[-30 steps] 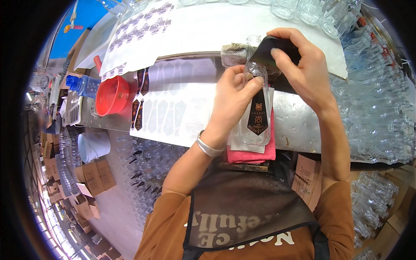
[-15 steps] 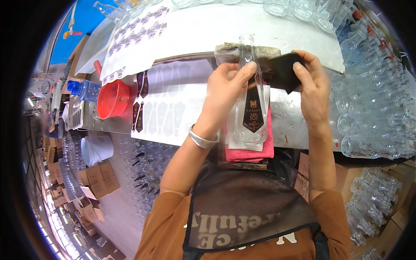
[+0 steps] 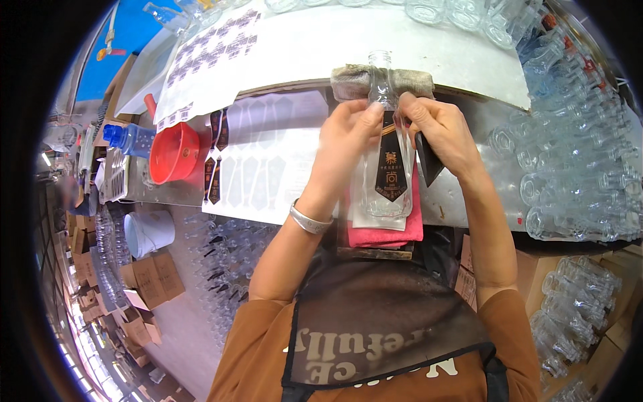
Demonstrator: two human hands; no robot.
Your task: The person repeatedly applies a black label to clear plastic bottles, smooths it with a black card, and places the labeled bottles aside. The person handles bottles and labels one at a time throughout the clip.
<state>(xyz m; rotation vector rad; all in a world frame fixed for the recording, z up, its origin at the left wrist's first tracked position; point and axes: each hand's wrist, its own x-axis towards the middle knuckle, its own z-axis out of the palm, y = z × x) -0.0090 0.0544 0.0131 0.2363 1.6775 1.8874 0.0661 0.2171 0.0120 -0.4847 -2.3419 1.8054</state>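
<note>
A clear glass bottle (image 3: 380, 67) lies in front of me with its neck pointing away, resting on a rolled grey cloth (image 3: 415, 82). On its upper face is a black, tie-shaped label (image 3: 390, 161) with orange markings. My left hand (image 3: 347, 137) grips the bottle's left shoulder, thumb close to the label's top. From the other side, my right hand (image 3: 447, 134) has its thumb and index finger at the label's upper right. A flat black scraper-like piece (image 3: 429, 164) is tucked in that hand. White paper and a pink cloth (image 3: 385, 240) lie under the bottle's base.
A label sheet (image 3: 268, 187) with a few black labels lies to the left, beside a red basin (image 3: 175, 154) and a blue-capped plastic bottle (image 3: 130, 139). Many clear bottles (image 3: 562, 181) crowd the right side. A white bucket (image 3: 151, 232) stands lower left.
My right hand has moved left from beside the bottle to the label's top edge, turning the black piece nearly edge-on. My left hand stays at the shoulder, its thumb slightly lower.
</note>
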